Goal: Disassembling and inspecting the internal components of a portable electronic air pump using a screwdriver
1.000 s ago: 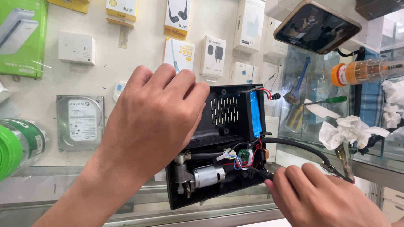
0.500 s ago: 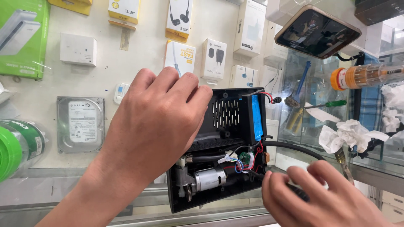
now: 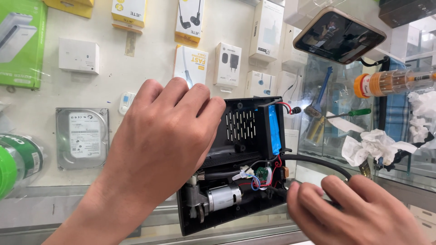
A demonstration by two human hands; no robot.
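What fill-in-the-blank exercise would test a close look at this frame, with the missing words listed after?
1. The left hand rests on the opened black ____ casing.
2. The battery standing in the casing's right side is ____ in colour.
3. The right hand grips a black ____ that leads into the casing.
4. The silver motor sits in the ____ part of the casing.

Missing words: plastic; blue; hose; lower
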